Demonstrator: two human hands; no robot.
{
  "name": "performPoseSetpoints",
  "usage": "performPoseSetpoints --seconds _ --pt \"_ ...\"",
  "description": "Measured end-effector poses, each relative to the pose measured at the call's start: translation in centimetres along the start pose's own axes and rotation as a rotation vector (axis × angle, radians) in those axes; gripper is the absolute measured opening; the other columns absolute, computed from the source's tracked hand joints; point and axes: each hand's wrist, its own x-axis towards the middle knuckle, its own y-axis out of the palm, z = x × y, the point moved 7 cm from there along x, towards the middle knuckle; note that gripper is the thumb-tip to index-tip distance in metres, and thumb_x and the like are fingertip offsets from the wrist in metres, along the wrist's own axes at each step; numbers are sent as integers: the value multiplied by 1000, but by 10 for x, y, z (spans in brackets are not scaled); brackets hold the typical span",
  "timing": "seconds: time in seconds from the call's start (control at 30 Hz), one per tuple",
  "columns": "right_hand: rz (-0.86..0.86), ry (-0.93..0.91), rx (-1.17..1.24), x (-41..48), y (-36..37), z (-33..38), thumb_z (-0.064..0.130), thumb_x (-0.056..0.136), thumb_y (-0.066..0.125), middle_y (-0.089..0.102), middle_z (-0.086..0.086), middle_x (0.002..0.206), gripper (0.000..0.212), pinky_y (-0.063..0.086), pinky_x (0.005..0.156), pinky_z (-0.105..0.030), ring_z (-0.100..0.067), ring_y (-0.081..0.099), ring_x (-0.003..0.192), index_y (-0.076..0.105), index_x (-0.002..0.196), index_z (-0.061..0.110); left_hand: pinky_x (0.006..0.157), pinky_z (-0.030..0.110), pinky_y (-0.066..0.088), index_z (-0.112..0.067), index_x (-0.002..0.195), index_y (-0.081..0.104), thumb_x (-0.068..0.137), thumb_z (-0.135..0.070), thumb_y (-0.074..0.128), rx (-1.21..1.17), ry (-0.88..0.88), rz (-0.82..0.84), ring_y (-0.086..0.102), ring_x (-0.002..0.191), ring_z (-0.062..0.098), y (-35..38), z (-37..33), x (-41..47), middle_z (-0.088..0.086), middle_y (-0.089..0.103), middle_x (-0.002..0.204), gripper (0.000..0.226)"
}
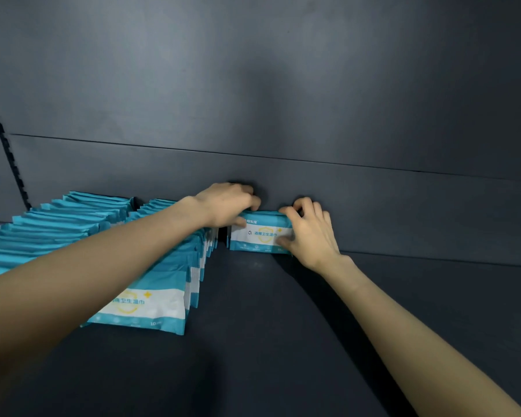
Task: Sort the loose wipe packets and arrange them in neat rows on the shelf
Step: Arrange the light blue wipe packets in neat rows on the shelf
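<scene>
teal packet (pixel 260 234) partly behind fingers (pixel 305 206)

Both bare forearms reach forward. The left forearm (pixel 103 266) enters from 8 o'clock and points toward 2 o'clock; the right forearm (pixel 403 326) enters from 5 o'clock and points toward 11 o'clock. The left hand (pixel 226 206), back up, curls its fingers over the upper left of one packet (pixel 260 234). The right hand (pixel 310 233) pinches the packet's right end, thumb on the front.
</scene>
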Motion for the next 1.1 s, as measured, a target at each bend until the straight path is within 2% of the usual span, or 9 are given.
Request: performPoseSetpoints --seconds 0.23,0.67,0.87,1.1 --pt "-22 18 56 0 -4 2 27 86 66 47 -8 118 38 29 89 -34 -27 42 108 60 123 19 70 31 39 -18 105 63 87 -27 65 -76 -55 -73 55 100 24 -4 10 -7 1 57 107 21" --pt "22 31 12 2 -9 11 24 87 64 44 -6 125 46 30 93 -33 -25 41 114 52 131 19 69 31 38 -18 109 58 88 -27 61 6 -84 -46 55 103 26 -6 9 -10 3 56 112 23" --pt "9 77 51 7 -56 15 25 87 64 40 -7 133 48 32 98 -36 -27 37 122 50 132 17 94 36 36 -20 125 54 90 -33 56 39 -155 -149 52 114 27 -48 4 -30 6 55 124 37" --pt "-115 71 90 -30 -139 36 28 91 60 38 -7 141 47 34 100 -37 -26 37 125 48 134 16 102 38 28 -22 137 43 91 -44 53 -47 -281 -337 45 122 27 -113 -35 -104 6 52 130 52"
